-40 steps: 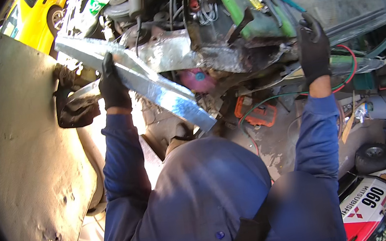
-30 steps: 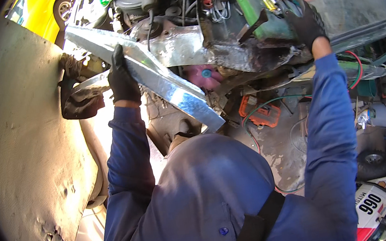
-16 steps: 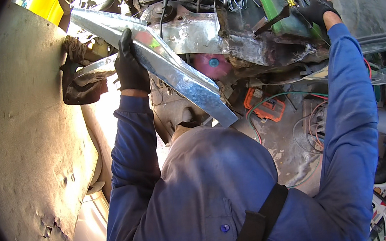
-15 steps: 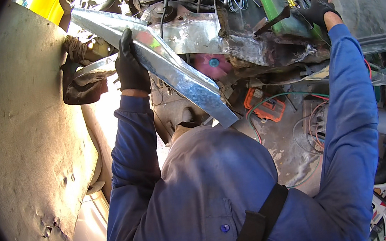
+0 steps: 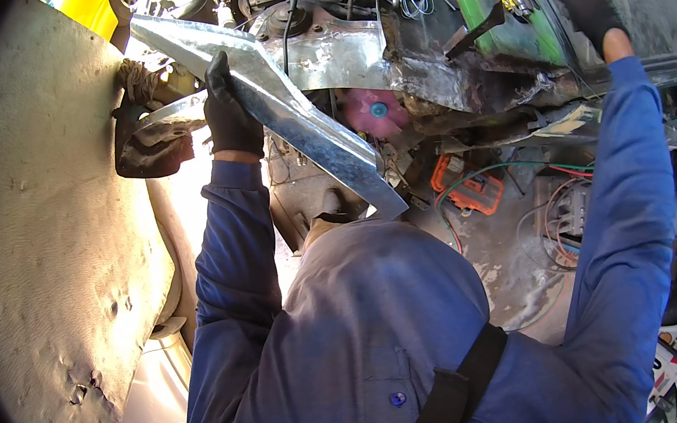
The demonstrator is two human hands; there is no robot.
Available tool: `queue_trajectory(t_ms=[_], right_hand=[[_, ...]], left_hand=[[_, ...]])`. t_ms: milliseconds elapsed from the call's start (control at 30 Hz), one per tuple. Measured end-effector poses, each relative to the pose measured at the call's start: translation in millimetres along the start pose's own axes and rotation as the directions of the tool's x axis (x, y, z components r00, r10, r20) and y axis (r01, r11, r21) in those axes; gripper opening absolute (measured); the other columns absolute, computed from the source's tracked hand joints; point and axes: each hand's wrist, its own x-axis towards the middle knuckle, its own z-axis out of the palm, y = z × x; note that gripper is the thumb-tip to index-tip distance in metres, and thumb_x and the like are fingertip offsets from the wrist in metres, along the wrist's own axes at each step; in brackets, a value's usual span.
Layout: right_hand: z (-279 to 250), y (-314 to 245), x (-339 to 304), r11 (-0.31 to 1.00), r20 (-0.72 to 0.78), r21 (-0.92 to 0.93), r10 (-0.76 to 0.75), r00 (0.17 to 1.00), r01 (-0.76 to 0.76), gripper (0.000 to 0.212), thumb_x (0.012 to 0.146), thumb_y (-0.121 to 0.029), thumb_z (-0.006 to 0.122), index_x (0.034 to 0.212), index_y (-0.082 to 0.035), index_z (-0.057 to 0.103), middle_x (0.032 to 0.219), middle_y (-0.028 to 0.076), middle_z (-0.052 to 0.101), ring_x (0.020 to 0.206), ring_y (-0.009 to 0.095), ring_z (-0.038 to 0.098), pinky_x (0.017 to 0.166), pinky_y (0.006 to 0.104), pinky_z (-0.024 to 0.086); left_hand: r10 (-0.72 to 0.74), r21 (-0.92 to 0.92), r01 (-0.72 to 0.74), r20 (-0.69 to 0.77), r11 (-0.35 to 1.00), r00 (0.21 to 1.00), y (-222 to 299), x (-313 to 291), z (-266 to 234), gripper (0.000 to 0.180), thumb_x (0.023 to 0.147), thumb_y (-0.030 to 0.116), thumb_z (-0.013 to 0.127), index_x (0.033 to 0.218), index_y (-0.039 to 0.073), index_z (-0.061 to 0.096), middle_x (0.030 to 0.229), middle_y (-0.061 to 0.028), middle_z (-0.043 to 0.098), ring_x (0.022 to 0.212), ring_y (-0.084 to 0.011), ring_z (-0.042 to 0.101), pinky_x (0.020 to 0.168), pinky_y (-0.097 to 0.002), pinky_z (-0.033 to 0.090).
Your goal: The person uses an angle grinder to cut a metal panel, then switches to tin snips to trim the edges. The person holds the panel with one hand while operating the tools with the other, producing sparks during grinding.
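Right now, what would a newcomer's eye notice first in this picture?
First, the long shiny metal panel, held slanting by the gloved left hand at upper left. Then the right hand, reaching up to the green car body at upper right. Between them sits a pink disc.

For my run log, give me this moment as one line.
left hand: gloved, gripping bent sheet-metal strip | right hand: gloved, reaching up at green car body edge | grip on right: cannot tell

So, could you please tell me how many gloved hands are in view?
2. The left hand grips the long metal sheet strip; the right hand reaches up to the car body at upper right.
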Motion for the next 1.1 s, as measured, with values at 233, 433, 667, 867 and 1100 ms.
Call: queue_trajectory(t_ms=[233,433,667,867,1100], right_hand=[[-89,-35,-128,0.707,-0.300,-0.095,-0.692,0.657,0.701,0.057,0.100,-0.045,0.070,0.139,-0.004,0.067,0.127,0.018,0.068,0.110,0.022,0.068,0.091,0.0360,0.055],[-20,-44,-286,0.817,0.088,0.563,-0.208,0.974,0.123,0.077,0.101,-0.043,0.071,0.159,0.001,0.045,0.125,0.011,0.060,0.112,0.018,0.060,0.092,0.0367,0.052],[37,-74,-359,0.536,0.500,0.786,-0.258,0.826,-0.308,0.064,0.095,-0.006,0.069,0.154,0.003,0.047,0.135,0.015,0.063,0.118,0.022,0.066,0.090,0.0365,0.060],[61,-82,-375,0.595,0.423,0.793,-0.387,0.820,-0.128,0.051,0.097,-0.012,0.069,0.143,0.004,0.055,0.126,0.009,0.061,0.115,0.018,0.064,0.094,0.0377,0.059],[62,-86,-383,0.623,0.494,0.758,-0.354,0.794,-0.194,0.053,0.090,-0.017,0.076,0.134,0.009,0.061,0.114,0.024,0.070,0.101,0.036,0.070,0.091,0.0444,0.055]], left_hand=[[0.173,0.324,-0.185,0.064,0.928,0.983,11,-1,-9,0.041,0.113,0.012,0.046,0.152,0.003,0.047,0.144,-0.0204,0.061,0.130,-0.0284,0.062,0.111,-0.0408,0.050],[0.251,0.361,-0.270,0.100,0.893,0.963,29,9,-21,0.046,0.110,0.009,0.051,0.154,0.001,0.040,0.149,-0.0220,0.054,0.137,-0.0304,0.055,0.118,-0.0414,0.045],[0.182,0.009,-0.182,-0.073,0.983,0.981,27,39,-13,0.044,0.114,0.027,0.046,0.149,0.001,0.044,0.142,-0.0191,0.056,0.127,-0.0284,0.058,0.110,-0.0427,0.050],[-0.404,-0.760,0.294,0.045,0.579,0.914,75,63,1,0.072,0.097,0.060,0.056,0.144,0.005,0.051,0.129,-0.0192,0.062,0.113,-0.0371,0.066,0.101,-0.0493,0.057],[-0.368,-0.797,0.250,0.037,0.550,0.929,121,62,24,0.057,0.102,0.052,0.057,0.137,0.008,0.057,0.121,-0.0124,0.067,0.110,-0.0281,0.068,0.097,-0.0447,0.058]])
